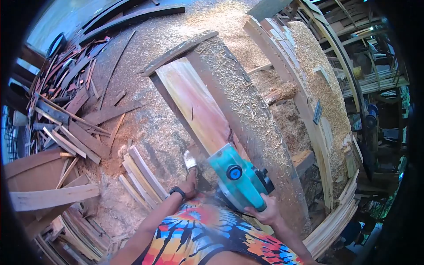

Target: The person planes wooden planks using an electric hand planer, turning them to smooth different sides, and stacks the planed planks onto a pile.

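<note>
My right hand (268, 211) is wrapped around the rear handle of a teal electric planer (225, 170). The planer sits on the near part of a long wooden board (190, 97), which has pale yellow edges and a pinkish middle. My left hand (191, 185), with a dark band at its wrist, is low on the left, off the board and beside my body. Its fingers are hard to make out. Just beyond it shows a small white item (190, 160) whose kind is unclear.
Beneath the board is a thick workbench plank (238, 88) strewn with shavings, with a wooden crosspiece (181, 53) at its far end. Scrap wood (73, 84) lies heaped at the left. Pale strips (143, 179) stand near my left arm. A long beam (304, 106) runs along the right.
</note>
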Available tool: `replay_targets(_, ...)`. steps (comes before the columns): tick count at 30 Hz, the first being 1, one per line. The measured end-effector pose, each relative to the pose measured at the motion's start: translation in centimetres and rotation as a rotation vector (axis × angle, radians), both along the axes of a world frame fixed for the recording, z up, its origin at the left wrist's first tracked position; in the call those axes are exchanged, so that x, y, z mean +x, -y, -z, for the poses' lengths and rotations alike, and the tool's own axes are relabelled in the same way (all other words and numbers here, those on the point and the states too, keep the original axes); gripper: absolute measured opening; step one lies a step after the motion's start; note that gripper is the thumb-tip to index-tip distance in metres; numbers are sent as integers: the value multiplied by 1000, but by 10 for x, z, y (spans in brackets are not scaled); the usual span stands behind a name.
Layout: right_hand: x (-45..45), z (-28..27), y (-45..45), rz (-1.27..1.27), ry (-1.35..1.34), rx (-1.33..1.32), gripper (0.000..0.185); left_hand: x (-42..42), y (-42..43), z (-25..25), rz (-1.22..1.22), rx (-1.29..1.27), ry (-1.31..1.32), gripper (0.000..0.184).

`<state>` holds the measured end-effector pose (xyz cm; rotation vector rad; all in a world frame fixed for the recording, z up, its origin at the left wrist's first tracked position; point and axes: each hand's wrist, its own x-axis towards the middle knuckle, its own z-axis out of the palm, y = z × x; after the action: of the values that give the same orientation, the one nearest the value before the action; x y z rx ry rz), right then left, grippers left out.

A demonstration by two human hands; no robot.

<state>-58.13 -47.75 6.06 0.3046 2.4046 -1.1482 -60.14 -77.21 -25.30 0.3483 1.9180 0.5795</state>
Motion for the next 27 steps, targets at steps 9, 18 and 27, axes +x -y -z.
replay_targets(9,-133,10,58,-29,-232,-42,35,-41,0,25,86,21,6,70)
replay_targets(18,-370,34,143,-198,-499,-48,38,-32,35,-5,-442,-7,-30,53)
replay_targets(27,-306,31,99,-142,-405,-262,39,-11,32,-10,-232,-127,-39,54)
